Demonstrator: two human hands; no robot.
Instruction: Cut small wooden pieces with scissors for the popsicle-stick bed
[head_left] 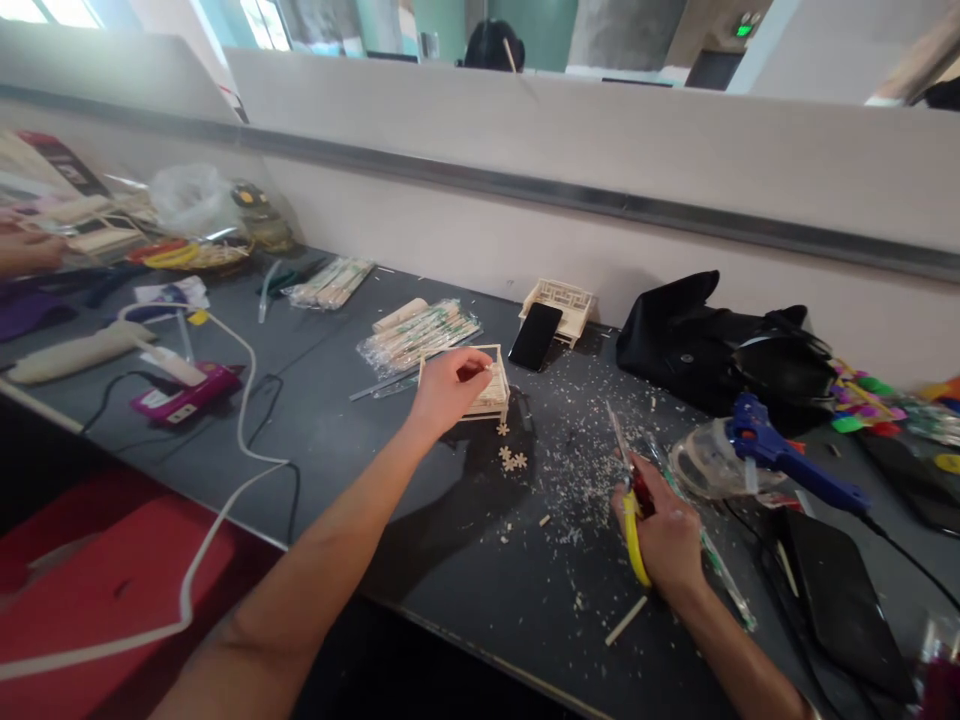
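Observation:
My left hand (pixel 455 385) is over a small wooden model bench (pixel 491 400), thumb and fingers pinched together at its upper part. Whatever the fingertips grip is too small to make out. Below the bench lie several flower-shaped wooden pieces (pixel 513 460). My right hand (pixel 667 530) is closed around a pair of scissors (pixel 634 535) with yellow and red handles, its blades pointing away from me. Pale cut scraps (pixel 577 470) are scattered between the hands, and a short stick (pixel 625 620) lies just below the scissors.
A phone (pixel 535 336) leans on a second wooden model (pixel 564 303). Bagged sticks (pixel 427 332) lie behind my left hand. A blue glue gun (pixel 787 455), black bag (pixel 712 340) and dark tablet-like device (pixel 847 600) are right. A cable (pixel 244 430) runs from a purple power strip (pixel 186 395). Another person's hand (pixel 26 248) shows far left.

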